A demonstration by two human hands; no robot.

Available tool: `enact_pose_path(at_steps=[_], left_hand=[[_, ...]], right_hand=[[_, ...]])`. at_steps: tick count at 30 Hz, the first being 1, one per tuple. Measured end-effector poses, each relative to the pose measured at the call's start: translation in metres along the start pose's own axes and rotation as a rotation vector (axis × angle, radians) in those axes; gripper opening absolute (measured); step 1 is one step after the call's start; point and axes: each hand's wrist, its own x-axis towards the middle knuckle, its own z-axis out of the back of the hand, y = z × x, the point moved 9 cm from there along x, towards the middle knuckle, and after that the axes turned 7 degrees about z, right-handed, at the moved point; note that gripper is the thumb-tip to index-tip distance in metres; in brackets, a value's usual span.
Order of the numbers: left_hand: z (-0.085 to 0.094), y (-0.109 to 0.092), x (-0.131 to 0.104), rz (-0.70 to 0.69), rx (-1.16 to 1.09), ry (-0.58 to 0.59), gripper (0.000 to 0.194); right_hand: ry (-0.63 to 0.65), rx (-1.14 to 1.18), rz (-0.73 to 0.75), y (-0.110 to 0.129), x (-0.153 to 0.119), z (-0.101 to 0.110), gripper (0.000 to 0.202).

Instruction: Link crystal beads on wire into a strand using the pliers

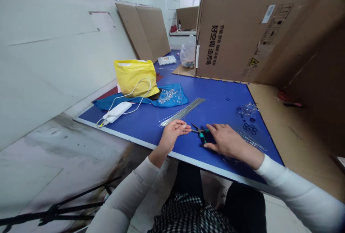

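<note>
A pair of pliers (pixel 202 136) with green handles lies low over the blue tabletop, its jaws parted and pointing left. My right hand (pixel 229 140) is around the spread handles, fingers at the upper one and thumb near the lower. Just left of the jaws, my left hand (pixel 175 132) is closed in a pinch; whatever is between its fingertips is too small to make out. Beyond that hand lies a bundle of thin metal wires (pixel 185 111). More loose wires (pixel 252 141) lie by my right wrist, partly hidden by it.
Dark rings (pixel 250 128) and small wire pieces (pixel 248 109) lie at the right. Clear beads (pixel 169 96) rest on a blue cloth (pixel 107 103) beside a yellow bag (pixel 136 78) and a white power strip (pixel 118 112). A large cardboard box (pixel 237 39) stands behind.
</note>
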Motion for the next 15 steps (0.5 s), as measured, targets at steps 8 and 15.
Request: enact_pose_path(at_steps=[8,15], left_hand=[[0.003,0.001,0.004,-0.043,-0.072,-0.047,0.031],[0.009,-0.001,0.003,-0.058,-0.092,-0.082,0.031]], right_hand=[[0.053,0.067,-0.142,0.002,0.004,-0.019,0.065],[-0.041,0.110,-0.282,-0.015,0.012,-0.007,0.037]])
